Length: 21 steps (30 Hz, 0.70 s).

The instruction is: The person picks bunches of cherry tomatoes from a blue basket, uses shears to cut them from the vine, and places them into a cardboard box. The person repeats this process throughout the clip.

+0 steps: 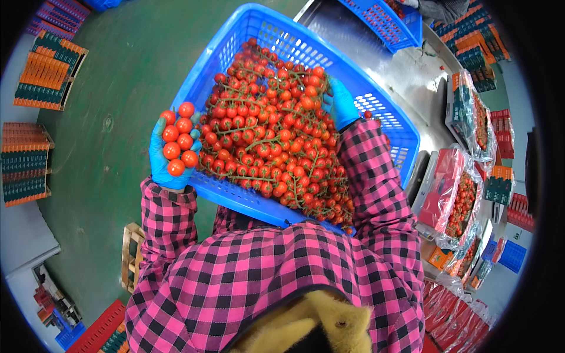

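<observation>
My left hand (160, 155) wears a blue glove and holds a truss of red cherry tomatoes (177, 140) over the left rim of a blue plastic crate (247, 211). The tomatoes lie in two rows along the palm, the fingertips curling round from the right. Inside the crate, a heap of cherry tomatoes on green vines (269, 145) is spread thickly. My right hand (343, 105), also gloved in blue, is at the heap's right side. Its fingers close about a truss of brighter tomatoes (313, 86) and are partly hidden by them.
A steel worktable (397, 75) extends to the right, bearing another blue crate (388, 24) and plastic-wrapped boxes of tomatoes (461, 203). A co-worker's sleeve (443, 9) shows at top right. Stacked cartons (46, 70) stand left across the green floor (106, 176); a wooden pallet (132, 256) lies lower left.
</observation>
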Available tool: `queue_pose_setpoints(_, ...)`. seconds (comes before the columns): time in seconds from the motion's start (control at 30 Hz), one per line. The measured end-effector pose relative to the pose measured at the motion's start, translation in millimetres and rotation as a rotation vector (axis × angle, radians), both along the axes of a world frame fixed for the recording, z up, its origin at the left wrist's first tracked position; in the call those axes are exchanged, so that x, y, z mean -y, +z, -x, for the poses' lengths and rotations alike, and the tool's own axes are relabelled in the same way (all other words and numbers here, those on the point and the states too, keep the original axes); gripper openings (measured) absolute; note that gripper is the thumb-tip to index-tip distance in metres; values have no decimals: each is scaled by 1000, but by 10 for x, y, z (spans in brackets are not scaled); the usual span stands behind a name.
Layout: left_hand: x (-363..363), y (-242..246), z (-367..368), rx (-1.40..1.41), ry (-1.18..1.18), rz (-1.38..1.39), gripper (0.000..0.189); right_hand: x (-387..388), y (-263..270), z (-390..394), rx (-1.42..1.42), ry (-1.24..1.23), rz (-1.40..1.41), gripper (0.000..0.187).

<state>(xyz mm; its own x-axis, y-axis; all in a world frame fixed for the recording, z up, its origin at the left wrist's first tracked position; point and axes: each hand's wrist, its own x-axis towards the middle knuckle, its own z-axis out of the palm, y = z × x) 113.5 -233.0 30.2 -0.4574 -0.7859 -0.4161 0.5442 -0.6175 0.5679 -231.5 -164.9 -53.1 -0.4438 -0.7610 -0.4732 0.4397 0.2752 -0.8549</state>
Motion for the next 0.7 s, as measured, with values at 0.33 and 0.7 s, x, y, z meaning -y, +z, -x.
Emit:
queue_pose_setpoints(0.33,-21,-15,46,-108,-22,67,52,-1319,338,-588,-875,558,-24,46)
queue_pose_setpoints(0.7,8,-50,67,-72,-48,198,51,-1504,-3,-971,-1047,527,94,48)
